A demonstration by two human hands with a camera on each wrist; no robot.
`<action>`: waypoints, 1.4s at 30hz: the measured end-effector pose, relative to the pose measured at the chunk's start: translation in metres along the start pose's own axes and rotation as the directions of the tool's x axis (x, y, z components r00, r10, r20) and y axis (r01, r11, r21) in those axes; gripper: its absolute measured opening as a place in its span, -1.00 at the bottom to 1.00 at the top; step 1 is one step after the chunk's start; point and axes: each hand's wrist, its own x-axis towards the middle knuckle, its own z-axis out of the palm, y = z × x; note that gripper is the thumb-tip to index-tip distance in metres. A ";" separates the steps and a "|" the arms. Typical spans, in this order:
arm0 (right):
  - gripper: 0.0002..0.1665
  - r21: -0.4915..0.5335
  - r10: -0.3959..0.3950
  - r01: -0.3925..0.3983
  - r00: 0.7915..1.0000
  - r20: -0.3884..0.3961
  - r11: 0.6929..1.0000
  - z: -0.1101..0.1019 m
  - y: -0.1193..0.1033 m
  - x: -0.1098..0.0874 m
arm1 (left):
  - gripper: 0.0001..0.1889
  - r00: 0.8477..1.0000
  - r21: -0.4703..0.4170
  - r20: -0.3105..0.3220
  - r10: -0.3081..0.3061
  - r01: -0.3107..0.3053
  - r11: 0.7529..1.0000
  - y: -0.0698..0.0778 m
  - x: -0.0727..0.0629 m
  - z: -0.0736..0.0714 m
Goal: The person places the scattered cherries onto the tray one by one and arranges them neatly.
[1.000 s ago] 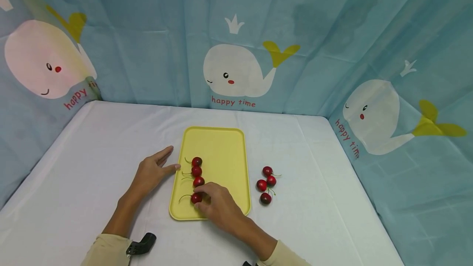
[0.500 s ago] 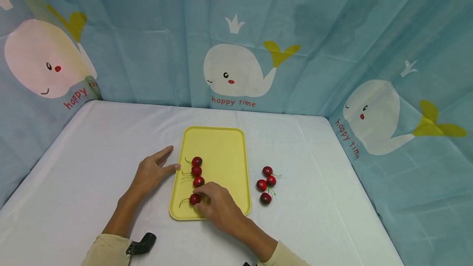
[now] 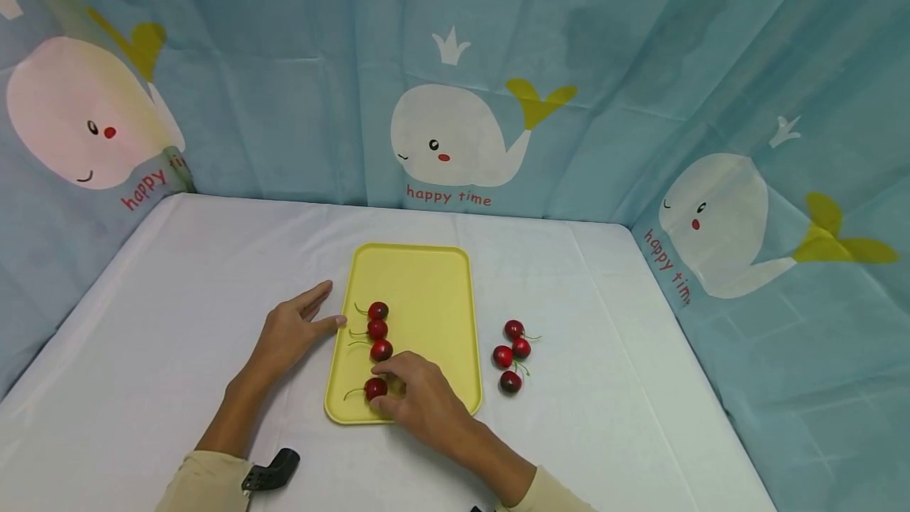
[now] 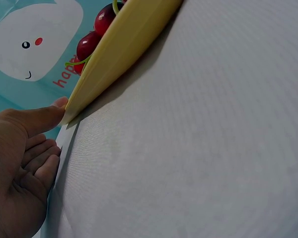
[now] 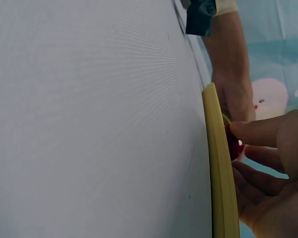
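Observation:
A yellow tray (image 3: 434, 322) lies on the white-covered table. Along its left side sit three dark red cherries in a row, the middle one (image 3: 377, 329) between the other two, stems pointing left. Below that row, a fourth cherry (image 3: 375, 389) lies between the thumb and bent forefinger of my right hand (image 3: 423, 393). In the right wrist view, the thumb covers part of this cherry (image 5: 233, 143) behind the tray's rim (image 5: 219, 163). My left hand (image 3: 287, 338) rests beside the tray, fingers extended, its thumb at the left rim; the left wrist view shows the thumb (image 4: 52, 116) against the tray's edge.
Several more cherries (image 3: 510, 355) lie on the tablecloth (image 3: 590, 401) to the right of the tray. A blue curtain (image 3: 284, 101) with printed whales borders the table at the back and sides. A black wrist device (image 3: 273, 471) sits at my left sleeve.
The lowest cherry on the tray has shifted slightly toward the near edge, with my right thumb moving down alongside it. My left hand and the other cherries have stayed in place.

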 end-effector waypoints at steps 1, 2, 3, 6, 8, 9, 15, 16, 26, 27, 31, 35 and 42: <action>-0.62 0.002 0.003 -0.003 1.000 -0.001 1.000 0.000 0.000 0.000 | -0.12 1.000 0.000 0.000 -0.001 0.001 1.000 0.000 0.000 0.000; -0.62 0.006 0.006 -0.006 1.000 -0.002 1.000 0.000 0.000 0.000 | -0.12 1.000 0.000 0.001 -0.002 0.002 1.000 0.000 0.000 0.000; -0.62 0.011 0.009 -0.009 1.000 -0.002 1.000 -0.001 0.000 -0.001 | -0.12 1.000 0.000 0.001 -0.002 0.002 1.000 0.000 0.000 0.000; -0.62 0.030 0.013 -0.013 1.000 -0.007 0.999 -0.001 0.001 -0.002 | -0.12 1.000 0.000 0.002 -0.004 0.004 1.000 0.000 0.000 0.000; -0.61 0.043 0.015 -0.014 1.000 -0.012 0.999 -0.002 0.002 -0.002 | -0.12 1.000 0.001 0.002 -0.003 0.003 1.000 0.000 0.000 0.000; -0.61 0.050 0.017 -0.016 1.000 -0.015 0.999 -0.002 0.002 -0.003 | -0.12 1.000 0.001 0.002 -0.004 0.004 1.000 0.000 0.000 0.000; -0.63 0.116 0.052 -0.048 0.998 -0.032 0.992 -0.008 0.006 -0.004 | -0.11 1.000 -0.007 0.006 -0.010 0.010 1.000 0.000 0.000 0.000; -0.63 0.129 0.055 -0.049 0.998 -0.040 0.990 -0.009 0.006 -0.004 | -0.11 1.000 -0.009 0.007 -0.009 0.009 1.000 0.000 0.000 0.000; -0.65 0.226 0.084 -0.051 0.987 -0.139 0.973 -0.024 0.015 -0.010 | -0.09 1.000 -0.023 0.001 -0.006 0.006 1.000 -0.001 0.000 0.001; -0.65 0.234 0.093 -0.057 0.985 -0.145 0.971 -0.026 0.017 -0.011 | -0.09 1.000 -0.022 0.001 -0.009 0.009 1.000 -0.001 0.000 0.001; -0.65 0.261 0.116 -0.069 0.979 -0.169 0.963 -0.032 0.024 -0.013 | -0.09 1.000 -0.021 -0.001 -0.010 0.010 1.000 -0.002 0.000 0.000; -0.64 0.276 0.128 -0.071 0.973 -0.192 0.959 -0.038 0.030 -0.016 | -0.09 1.000 -0.019 0.000 -0.010 0.010 1.000 -0.002 0.001 0.001; -0.64 0.285 0.196 -0.132 0.958 -0.208 0.950 -0.051 0.038 -0.024 | -0.09 1.000 -0.020 0.004 -0.016 0.016 1.000 -0.001 0.001 0.001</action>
